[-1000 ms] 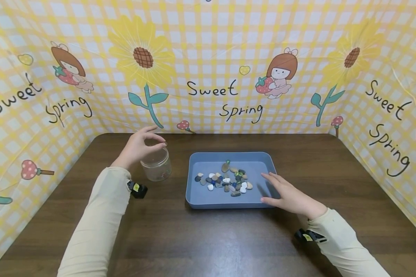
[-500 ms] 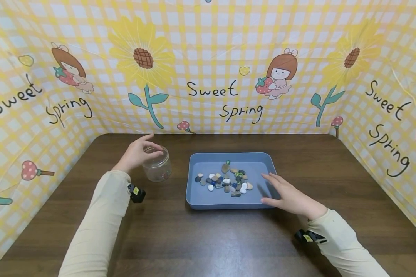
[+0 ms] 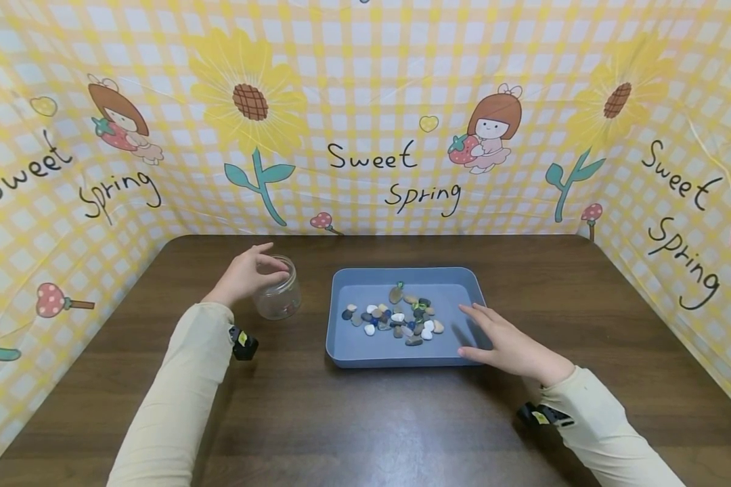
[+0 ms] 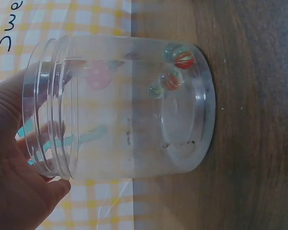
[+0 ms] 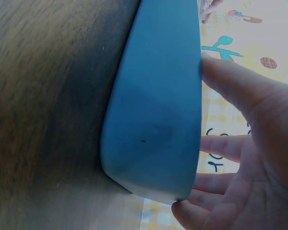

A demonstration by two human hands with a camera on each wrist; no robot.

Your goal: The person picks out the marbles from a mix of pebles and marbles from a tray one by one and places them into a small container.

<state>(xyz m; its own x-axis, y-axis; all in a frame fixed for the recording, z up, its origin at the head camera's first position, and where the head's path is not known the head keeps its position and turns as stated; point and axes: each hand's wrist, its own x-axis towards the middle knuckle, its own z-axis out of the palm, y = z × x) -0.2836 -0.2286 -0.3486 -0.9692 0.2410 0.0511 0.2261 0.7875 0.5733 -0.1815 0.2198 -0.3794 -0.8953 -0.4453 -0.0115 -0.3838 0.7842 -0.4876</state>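
My left hand is lowered over the clear round jar, its thumb and forefinger tips close together at the mouth. Through the jar wall in the left wrist view, several glass marbles show at the bottom. Whether anything small sits between those fingertips is hidden. My right hand lies with relaxed, spread fingers over the right side of the blue tray. In the right wrist view, the thumb touches the tray's rim. Pebbles in white, grey and tan lie in the tray, with blue and green marbles among them.
Tray and jar stand apart on a brown wooden table, the jar to the left. Behind and at both sides hangs a yellow checked cloth with printed flowers.
The left hand has come down from above the jar to its mouth; a tiny dark thing seemed to show at its fingertips a second ago. The right hand and tray stay put.
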